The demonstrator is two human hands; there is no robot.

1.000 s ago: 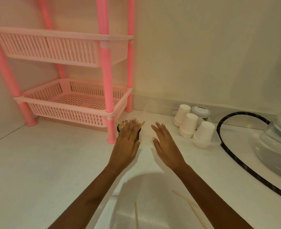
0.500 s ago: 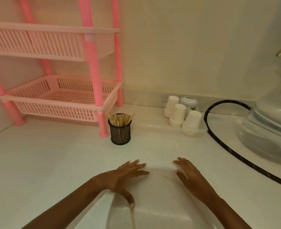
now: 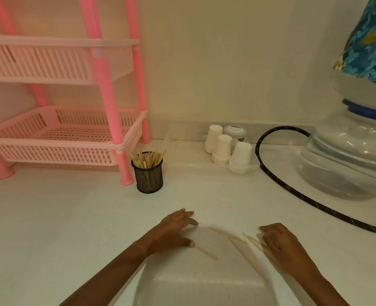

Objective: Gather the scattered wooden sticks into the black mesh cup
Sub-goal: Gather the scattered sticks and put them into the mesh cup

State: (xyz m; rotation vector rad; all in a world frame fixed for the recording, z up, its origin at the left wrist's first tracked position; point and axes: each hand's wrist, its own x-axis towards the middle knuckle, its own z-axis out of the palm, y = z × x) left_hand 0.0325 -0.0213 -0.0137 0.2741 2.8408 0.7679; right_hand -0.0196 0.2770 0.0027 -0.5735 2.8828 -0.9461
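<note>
Loose wooden sticks lie flat on the white floor, right between the two hands, and that's where the action sits. One short stick runs out from the left hand's thumb, touching it; a thin one lies just ahead of the gap between the hands; a long one angles back toward the right wrist; and a small bunch sits under the right hand's fingertips — four or five in all, hard to count where they overlap. The left hand is spread, palm down, fingers apart, clamped on nothing; the right hand is likewise flat and loose, fingers resting on the bunch but not closed round it. Well ahead of both hands stands the black mesh cup, upright, already packed with sticks, beside the foot of the pink rack. So most of the job looks done, I'd say: the cup is nearly full and only this last handful is left to pinch up and carry forward. Farther out, ahead and to the right of the right hand, three upturned white paper cups cluster with one small lidded jar, then a black hoop and a big clear water bottle.
</note>
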